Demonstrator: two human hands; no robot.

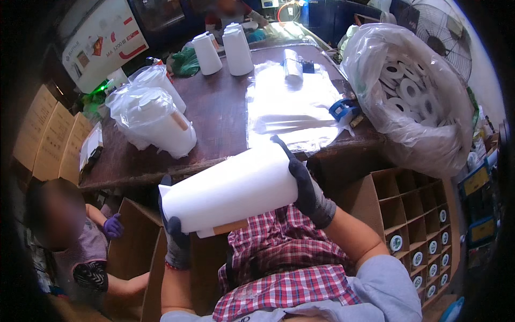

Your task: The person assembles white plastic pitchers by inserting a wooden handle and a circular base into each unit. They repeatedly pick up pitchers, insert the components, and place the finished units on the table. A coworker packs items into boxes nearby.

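Note:
A white tapered jug point(230, 185) with a brown handle lies tilted on its side between my two hands, in front of the table edge. My left hand point(177, 241), in a dark grey glove, is closed around its spout end. Its base end rests in the grip of my right hand point(308, 193), gloved alike. On the table, two similar white jugs point(161, 126) stand in clear plastic bags at the left. Farther back are two bare white jugs point(237, 51). A stack of clear plastic bags point(284, 110) lies beyond my right hand, with a silvery cylinder point(292, 65) on it.
A blue tape dispenser point(343, 110) sits by the bags. At right, a large plastic sack point(370, 59) holds white ring-shaped parts, above a divided carton point(375, 209) with several filled cells. A co-worker's purple-gloved hand point(112, 226) is near an open carton point(134, 236) at left. Another person works behind the table.

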